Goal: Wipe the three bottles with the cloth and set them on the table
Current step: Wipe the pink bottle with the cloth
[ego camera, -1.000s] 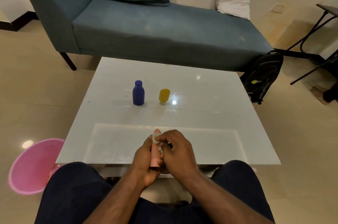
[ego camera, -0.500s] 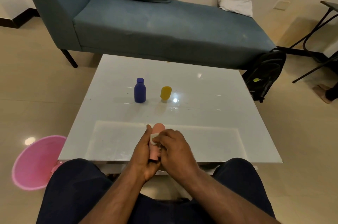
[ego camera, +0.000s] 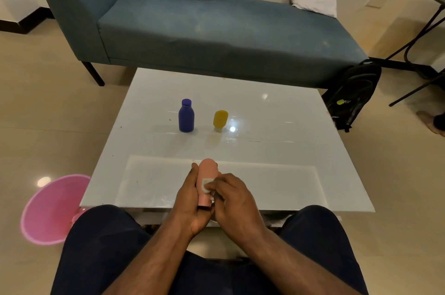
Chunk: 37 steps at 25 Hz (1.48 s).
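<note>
Over table edge | L hand [ego camera: 190, 198] grips pink bottle [ego camera: 207, 174], upright | R fingers [ego camera: 218, 182] pinch white cloth [ego camera: 206, 184]

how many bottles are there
3: blue bottle and yellow bottle stand mid-table; pink bottle is held in the left hand at the near edge.

Left hand [ego camera: 190, 200] gripping; right hand [ego camera: 234, 198] pinching (grip apparently tight).

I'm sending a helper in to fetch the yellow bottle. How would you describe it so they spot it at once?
Look at the white table in front of the blue sofa. Two small bottles stand near its middle. Take the yellow bottle, right of the blue bottle; it is rounder-topped and sits tilted.
</note>
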{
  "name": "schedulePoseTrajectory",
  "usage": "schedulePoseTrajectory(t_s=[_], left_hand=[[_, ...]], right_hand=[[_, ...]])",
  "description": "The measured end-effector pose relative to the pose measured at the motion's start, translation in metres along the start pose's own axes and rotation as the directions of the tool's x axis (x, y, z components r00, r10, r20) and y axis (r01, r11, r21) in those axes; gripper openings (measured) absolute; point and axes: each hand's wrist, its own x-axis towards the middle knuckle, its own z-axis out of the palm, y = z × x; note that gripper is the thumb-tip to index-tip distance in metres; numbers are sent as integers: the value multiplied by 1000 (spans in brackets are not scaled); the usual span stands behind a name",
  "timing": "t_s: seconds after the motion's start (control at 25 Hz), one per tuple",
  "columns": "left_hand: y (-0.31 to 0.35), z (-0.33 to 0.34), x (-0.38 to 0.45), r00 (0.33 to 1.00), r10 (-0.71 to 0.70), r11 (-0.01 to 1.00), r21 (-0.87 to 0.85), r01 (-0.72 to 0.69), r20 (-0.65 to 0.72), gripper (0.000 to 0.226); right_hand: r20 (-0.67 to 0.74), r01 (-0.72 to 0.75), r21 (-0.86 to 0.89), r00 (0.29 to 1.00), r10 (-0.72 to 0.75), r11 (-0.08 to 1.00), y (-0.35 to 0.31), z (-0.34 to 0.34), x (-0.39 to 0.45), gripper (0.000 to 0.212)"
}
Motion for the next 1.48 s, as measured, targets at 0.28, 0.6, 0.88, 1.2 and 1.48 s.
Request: schedulePoseTrajectory(t_s=[0.28,0.6,0.88,1.2,1.48], left_hand=[[1,2,-4,996,45,999,-2,-45,82,58],[0,4,-3,998,32,999,-4,-32,51,57],[4,4,1,996,80,997,-2,-80,44,57],[0,-2,6,997,74,996,41,-74,8,58],[-4,-2,8,999,-1,999,45,-1,33,60]], right_hand=[[-29,-46,-20,999,45,999,-1,-2,16,23],[-50,-88,28,995,89,996,1,-8,26,22],[28,-61,106,998,58,992,-15,0,-17,22],[11,67,-84,998,-66,994,-24,1,0,26],[54,63,-182,997,-54,981,-7,-2,16,27]])
